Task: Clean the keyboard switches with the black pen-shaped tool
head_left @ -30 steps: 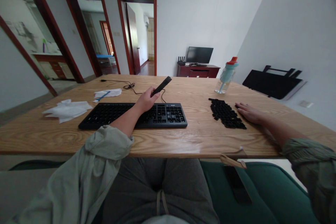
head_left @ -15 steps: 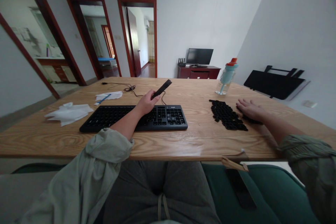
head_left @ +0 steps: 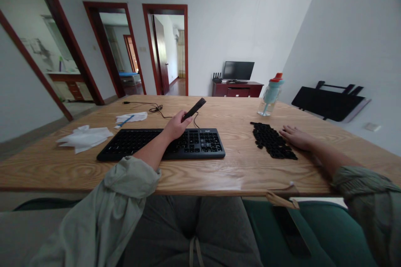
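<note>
My left hand (head_left: 178, 126) is closed around a slim black brush (head_left: 198, 107). It hovers over the black keyboard (head_left: 205, 141), and the brush points up and away to the right. My forearm hides the middle of the keyboard. On the right, many loose black keycaps (head_left: 272, 141) lie in a flat patch on the wooden table. My right hand (head_left: 296, 137) rests palm down at the right edge of that patch, fingers stretched out and open. Whether anything lies under the palm is hidden.
White tissues (head_left: 85, 137) and a thin blue-handled tool (head_left: 125, 121) lie left of the keyboard. Its cable (head_left: 156, 108) coils behind. A water bottle (head_left: 270, 96) stands behind the keycaps. A dark phone (head_left: 291, 229) lies on the green seat below the table edge.
My right hand has shifted slightly left, closer to the keycaps. The left hand keeps its grip on the brush over the keyboard. The whole view has tilted up a little.
</note>
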Available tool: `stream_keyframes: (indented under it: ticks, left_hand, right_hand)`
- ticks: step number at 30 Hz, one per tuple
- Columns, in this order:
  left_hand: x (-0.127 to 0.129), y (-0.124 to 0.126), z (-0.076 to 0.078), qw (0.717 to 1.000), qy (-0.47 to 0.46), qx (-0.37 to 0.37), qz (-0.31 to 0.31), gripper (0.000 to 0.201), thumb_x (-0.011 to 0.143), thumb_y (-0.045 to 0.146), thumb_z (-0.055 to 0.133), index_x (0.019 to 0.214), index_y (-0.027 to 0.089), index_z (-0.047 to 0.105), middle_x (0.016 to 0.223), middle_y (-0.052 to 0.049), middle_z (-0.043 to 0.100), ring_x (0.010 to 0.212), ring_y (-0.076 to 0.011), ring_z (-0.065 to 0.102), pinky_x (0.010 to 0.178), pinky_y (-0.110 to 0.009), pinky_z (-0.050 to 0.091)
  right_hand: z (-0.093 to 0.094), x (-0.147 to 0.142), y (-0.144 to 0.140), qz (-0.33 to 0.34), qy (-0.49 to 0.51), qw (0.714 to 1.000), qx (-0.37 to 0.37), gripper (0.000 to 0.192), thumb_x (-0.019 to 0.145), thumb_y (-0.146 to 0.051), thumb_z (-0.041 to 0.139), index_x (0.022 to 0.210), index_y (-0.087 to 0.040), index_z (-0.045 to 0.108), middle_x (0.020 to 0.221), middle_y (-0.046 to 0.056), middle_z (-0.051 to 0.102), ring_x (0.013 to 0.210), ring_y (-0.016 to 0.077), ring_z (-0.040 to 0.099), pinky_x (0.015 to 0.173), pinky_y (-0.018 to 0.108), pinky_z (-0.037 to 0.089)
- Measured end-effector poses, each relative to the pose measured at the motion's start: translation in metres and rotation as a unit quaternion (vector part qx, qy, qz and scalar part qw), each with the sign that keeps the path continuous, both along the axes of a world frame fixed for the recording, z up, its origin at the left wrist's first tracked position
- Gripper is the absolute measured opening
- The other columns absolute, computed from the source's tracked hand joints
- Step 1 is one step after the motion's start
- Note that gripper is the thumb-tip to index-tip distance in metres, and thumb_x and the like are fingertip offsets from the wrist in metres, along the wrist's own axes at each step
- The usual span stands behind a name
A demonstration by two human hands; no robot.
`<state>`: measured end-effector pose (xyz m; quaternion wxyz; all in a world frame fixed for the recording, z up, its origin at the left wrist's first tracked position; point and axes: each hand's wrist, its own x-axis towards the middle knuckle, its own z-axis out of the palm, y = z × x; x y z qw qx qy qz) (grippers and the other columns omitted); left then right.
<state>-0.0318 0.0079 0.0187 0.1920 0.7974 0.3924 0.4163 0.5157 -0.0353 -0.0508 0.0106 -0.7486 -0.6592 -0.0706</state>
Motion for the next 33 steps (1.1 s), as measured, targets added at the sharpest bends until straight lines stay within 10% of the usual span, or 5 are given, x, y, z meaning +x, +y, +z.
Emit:
stream_keyframes:
  ticks: [10,15,21,27,33]
  left_hand:
    - [0.001,0.000,0.001,1.000,-0.002,-0.004,-0.001,0.029,0.087,0.046,0.049,0.089,0.018,0.054,0.069,0.003,0.047,0.064,-0.0130,0.043,0.063,-0.027,0.033]
    - [0.002,-0.002,0.002,1.000,-0.002,0.000,-0.005,0.029,0.087,0.046,0.049,0.089,0.018,0.054,0.070,0.003,0.047,0.064,-0.0133,0.043,0.062,-0.027,0.033]
    - [0.003,-0.005,0.003,1.000,0.014,0.006,-0.007,0.027,0.087,0.044,0.049,0.092,0.018,0.056,0.071,0.002,0.051,0.066,-0.0146,0.047,0.063,-0.028,0.034]
    - [0.025,-0.009,0.001,0.999,-0.016,0.006,-0.035,0.025,0.087,0.043,0.050,0.088,0.018,0.055,0.071,0.002,0.050,0.066,-0.0136,0.046,0.063,-0.027,0.035]
    - [0.048,-0.029,0.002,0.993,0.027,0.028,-0.114,0.031,0.090,0.044,0.047,0.097,0.017,0.060,0.083,-0.002,0.059,0.073,-0.0154,0.052,0.068,-0.028,0.040]
  right_hand:
    - [0.005,-0.004,-0.004,-0.016,0.048,0.998,-0.030,0.051,0.095,-0.030,0.032,0.141,-0.014,0.048,0.156,0.019,0.026,0.146,0.0280,0.021,0.118,0.040,0.018]
    - [0.017,-0.025,-0.019,-0.104,0.171,0.976,0.081,0.075,0.097,-0.051,0.013,0.152,-0.001,0.022,0.157,0.021,0.023,0.146,0.0276,0.021,0.118,0.032,0.017]
    - [0.057,-0.050,-0.031,-0.109,0.196,0.946,0.233,0.066,0.099,-0.048,0.019,0.145,-0.005,0.041,0.151,0.022,0.037,0.142,0.0277,0.031,0.117,0.035,0.020]
    - [0.109,-0.176,-0.010,0.052,0.564,0.806,0.172,0.049,0.096,-0.046,0.032,0.114,-0.012,0.062,0.116,0.017,0.066,0.091,0.0202,0.065,0.076,0.031,0.051]
    - [0.093,-0.313,-0.011,0.208,0.651,0.728,0.054,0.037,0.082,-0.053,0.060,0.073,-0.017,0.058,0.056,0.000,0.052,0.045,0.0092,0.042,0.042,0.024,0.030]
